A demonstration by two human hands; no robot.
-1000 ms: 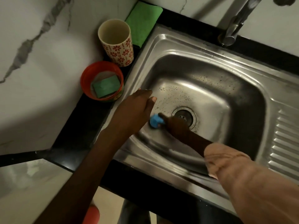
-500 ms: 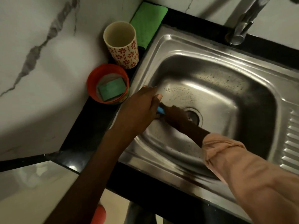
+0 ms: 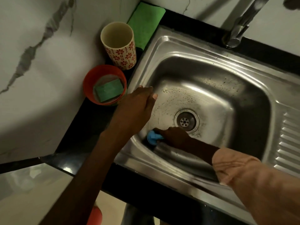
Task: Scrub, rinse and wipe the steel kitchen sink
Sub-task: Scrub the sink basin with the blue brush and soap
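**Scrub stage: near wall of the steel basin**

The right hand [image 3: 174,135] reached down into the steel sink [image 3: 211,51], fingers curled around a blue scrubber [image 3: 152,139] and pressing it against the curved corner where the basin floor met the near-left wall. The scrubber projected just beyond the fingertips; the drain strainer [image 3: 185,121] lay just behind the knuckles. The left hand [image 3: 138,104] rested on the sink's left rim, fingers straight and together, gripping nothing, thumb tip over the basin edge. Soap bubbles speckled the basin floor just beyond those fingers.

Judged state: scrubbing was under way; rinsing and wiping were not yet begun.

Hazards from this position:
- The soapy steel was probably slick; the bracing left hand could slide off the rim under load.
- The scrubber appeared small and wet; a hard stroke could squeeze it out of the grip toward the drain.
- An orange bowl [image 3: 90,82] holding a green sponge [image 3: 108,90], and a flowered cup [image 3: 121,51], stood just outside the left fingers; a slip that way could knock them.
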